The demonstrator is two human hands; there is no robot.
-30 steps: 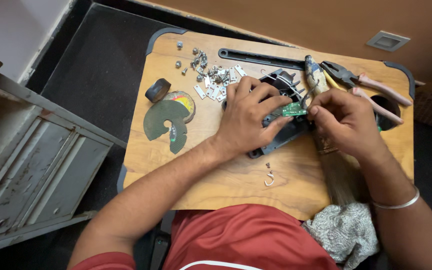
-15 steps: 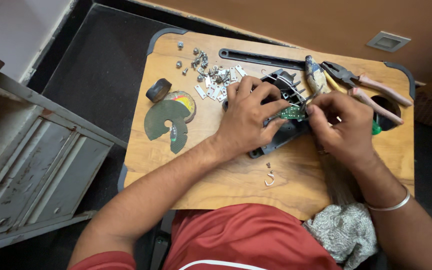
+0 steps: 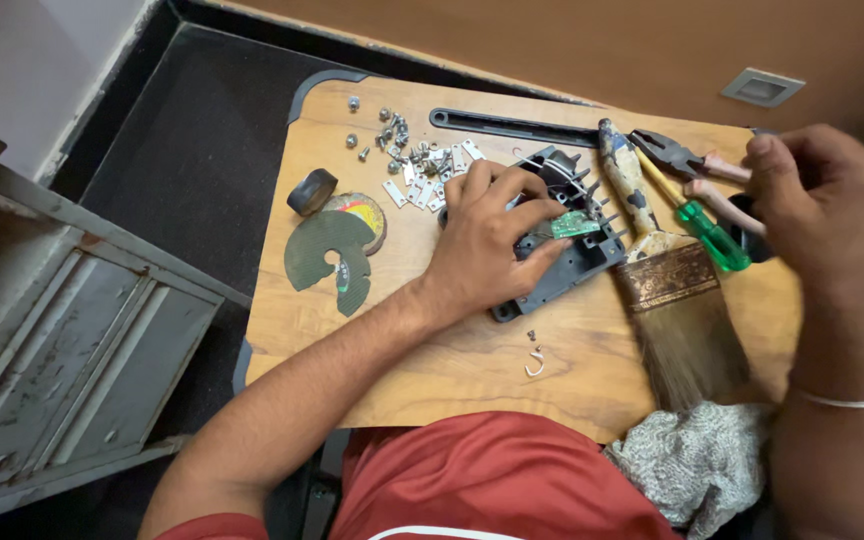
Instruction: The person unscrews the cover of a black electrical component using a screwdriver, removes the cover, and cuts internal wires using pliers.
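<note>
My left hand (image 3: pixel 487 235) presses down on a black plastic device housing (image 3: pixel 564 272) in the middle of the wooden board (image 3: pixel 432 370). Its fingers are spread over the housing, and the fingertips lie beside a small green circuit board (image 3: pixel 574 224) inside it. My right hand (image 3: pixel 822 210) is lifted off to the right, above the handles of the pliers (image 3: pixel 682 158). It is blurred, with the fingers curled. Whether something small is pinched in it cannot be made out.
A worn paintbrush (image 3: pixel 677 300), a green-handled screwdriver (image 3: pixel 712 232) and a long black bar (image 3: pixel 512 125) lie near the housing. Several screws and metal tabs (image 3: pixel 407 150), a tape roll (image 3: pixel 312 190) and a broken green disc (image 3: pixel 327 255) sit left. Cloth (image 3: pixel 692 460) lies front right; a grey metal cabinet (image 3: pixel 62 340) stands left.
My right hand has left the circuit board and swung up and to the right, away from the housing. The left hand stays on the housing.
</note>
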